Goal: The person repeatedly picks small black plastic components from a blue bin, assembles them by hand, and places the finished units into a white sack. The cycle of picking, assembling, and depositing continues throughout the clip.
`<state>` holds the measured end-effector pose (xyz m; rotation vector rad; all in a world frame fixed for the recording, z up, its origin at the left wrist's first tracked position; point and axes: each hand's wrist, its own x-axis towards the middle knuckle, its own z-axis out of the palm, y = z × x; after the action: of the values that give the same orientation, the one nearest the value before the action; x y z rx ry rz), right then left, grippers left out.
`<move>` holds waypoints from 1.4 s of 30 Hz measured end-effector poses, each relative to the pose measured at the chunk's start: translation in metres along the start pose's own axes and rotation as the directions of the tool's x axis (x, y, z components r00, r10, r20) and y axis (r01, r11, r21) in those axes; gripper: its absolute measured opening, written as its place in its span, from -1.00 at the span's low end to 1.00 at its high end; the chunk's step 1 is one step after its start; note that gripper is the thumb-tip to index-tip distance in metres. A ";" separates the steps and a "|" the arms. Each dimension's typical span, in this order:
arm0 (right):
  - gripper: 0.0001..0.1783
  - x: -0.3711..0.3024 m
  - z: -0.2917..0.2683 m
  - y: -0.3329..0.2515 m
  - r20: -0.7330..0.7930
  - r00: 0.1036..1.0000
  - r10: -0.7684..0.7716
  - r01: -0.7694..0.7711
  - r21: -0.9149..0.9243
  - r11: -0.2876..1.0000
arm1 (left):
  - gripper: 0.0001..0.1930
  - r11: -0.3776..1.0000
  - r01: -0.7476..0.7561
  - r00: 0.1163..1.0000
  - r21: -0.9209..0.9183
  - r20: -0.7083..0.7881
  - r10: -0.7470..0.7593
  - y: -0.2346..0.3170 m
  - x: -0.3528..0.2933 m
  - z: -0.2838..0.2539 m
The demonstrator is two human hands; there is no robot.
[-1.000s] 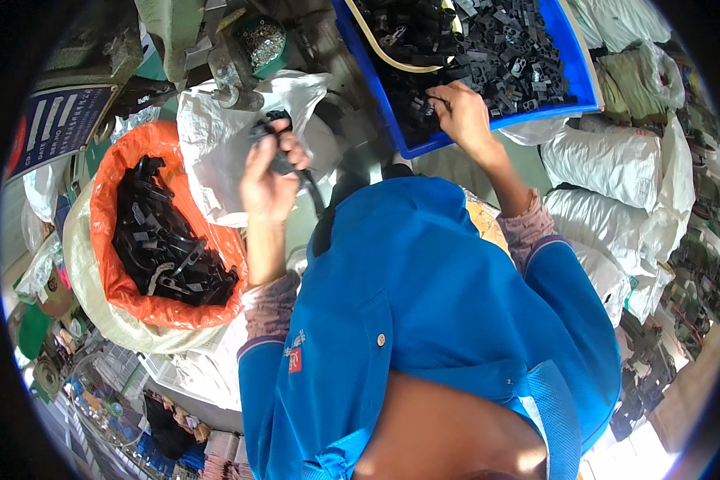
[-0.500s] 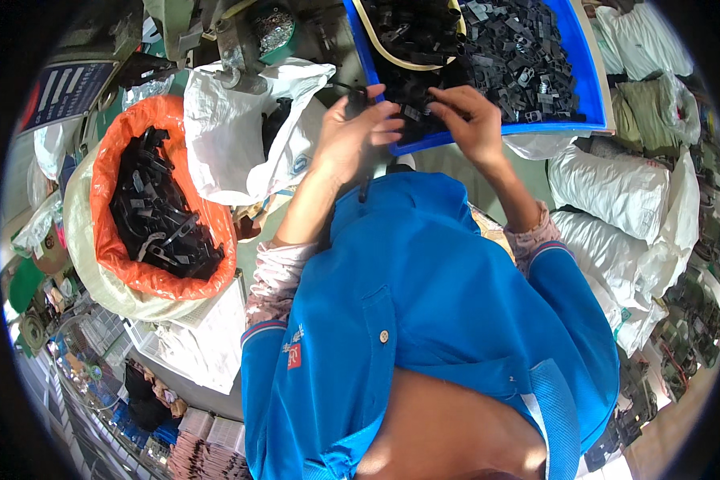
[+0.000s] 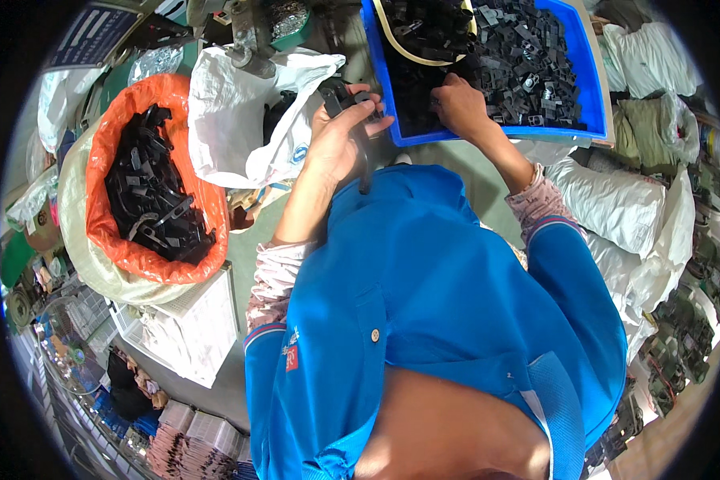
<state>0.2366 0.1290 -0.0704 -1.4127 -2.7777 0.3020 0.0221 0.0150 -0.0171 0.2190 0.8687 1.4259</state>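
Far left, the orange bag (image 3: 210,204) gapes wide, its rim folded down over a pale sack (image 3: 78,232), which probably keeps the mouth open; black parts (image 3: 148,180) heap inside. Next along, the white bag (image 3: 228,112) leans open, just beside it, and beyond that sits a green bowl (image 3: 299,37) of shiny bits.

Now the left hand (image 3: 346,132): thumb and fingers wrap a long part (image 3: 365,164), palm turned up, the dark tail hanging toward the lap. Held this way, its upper end seems to face the other hand, near the bin's corner.

Across in the blue bin (image 3: 552,134), a cream-rimmed tub (image 3: 434,63) perhaps keeps its own black pieces separate. The right hand (image 3: 460,108) dips over the near edge, fingers curled down; whether they pinch anything, I can't tell. Small pieces (image 3: 528,60) spread within easy reach, and white sacks (image 3: 612,204) pile at far right.
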 end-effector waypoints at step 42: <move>-0.67 -0.038 -0.057 0.093 -0.312 0.938 0.151 0.099 0.658 0.747 | -0.78 0.993 0.100 0.995 0.063 -0.012 -0.100 -0.075 0.037 0.083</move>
<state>0.3395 0.1612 -0.0277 -1.1616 -2.0310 0.8543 0.1288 0.0649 -0.0208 0.2149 0.9207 1.3083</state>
